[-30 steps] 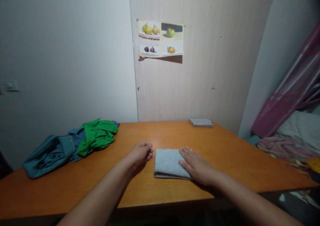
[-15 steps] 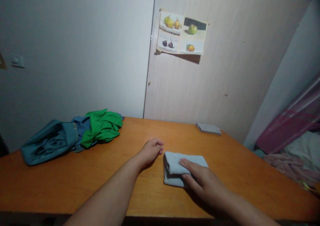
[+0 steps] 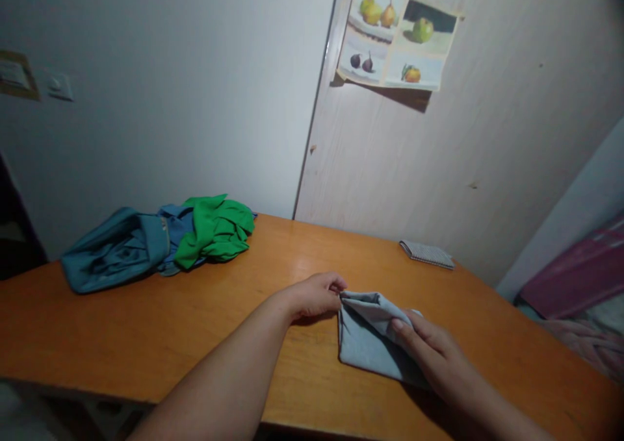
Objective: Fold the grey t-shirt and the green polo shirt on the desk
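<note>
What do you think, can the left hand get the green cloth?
Probably yes: flat table runs from the left hand to the green cloth, though the hand would likely have to leave the corner of the grey cloth first.

The right end of the gray cloth (image 3: 363,340) is covered by the right hand (image 3: 433,350), and most fingers of that hand are concealed behind the raised fold. At the near corner of the cloth, the fingertips of the left hand (image 3: 318,296) are partly hidden; their grip cannot be determined. Both forearms (image 3: 238,363) are cut off by the bottom edge. The blue cloth (image 3: 175,225) is partly covered by the green cloth (image 3: 221,230). The pink curtain (image 3: 580,265) is cropped at right.
</note>
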The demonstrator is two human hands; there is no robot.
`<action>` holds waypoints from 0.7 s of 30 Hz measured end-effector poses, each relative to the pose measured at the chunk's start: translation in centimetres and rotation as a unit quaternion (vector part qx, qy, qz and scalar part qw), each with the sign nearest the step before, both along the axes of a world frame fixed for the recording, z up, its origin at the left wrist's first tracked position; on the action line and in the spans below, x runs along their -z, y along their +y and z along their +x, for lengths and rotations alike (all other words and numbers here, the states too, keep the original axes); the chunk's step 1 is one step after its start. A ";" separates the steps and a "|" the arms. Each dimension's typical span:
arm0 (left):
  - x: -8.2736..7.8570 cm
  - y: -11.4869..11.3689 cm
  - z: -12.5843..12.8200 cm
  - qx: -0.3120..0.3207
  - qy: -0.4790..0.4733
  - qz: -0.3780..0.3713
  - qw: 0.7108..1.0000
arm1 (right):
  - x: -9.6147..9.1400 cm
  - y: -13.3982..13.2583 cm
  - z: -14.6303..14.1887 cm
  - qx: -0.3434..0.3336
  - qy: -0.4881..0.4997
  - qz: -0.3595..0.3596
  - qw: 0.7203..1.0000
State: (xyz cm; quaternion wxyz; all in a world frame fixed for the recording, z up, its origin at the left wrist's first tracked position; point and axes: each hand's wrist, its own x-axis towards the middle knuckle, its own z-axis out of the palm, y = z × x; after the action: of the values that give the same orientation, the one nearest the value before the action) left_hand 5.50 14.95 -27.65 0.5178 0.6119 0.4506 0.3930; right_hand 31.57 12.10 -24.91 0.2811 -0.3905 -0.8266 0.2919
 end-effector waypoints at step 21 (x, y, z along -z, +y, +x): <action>0.8 0.8 0.6 -0.137 0.331 0.176 0.917 | 1.1 -1.2 -0.1 -0.042 -0.234 0.189 0.953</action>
State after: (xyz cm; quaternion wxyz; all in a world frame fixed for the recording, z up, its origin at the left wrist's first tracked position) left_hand 6.05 15.74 -28.44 0.1648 0.7206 0.5989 0.3080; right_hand 31.47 10.86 -26.03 0.1356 -0.3520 -0.9252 0.0420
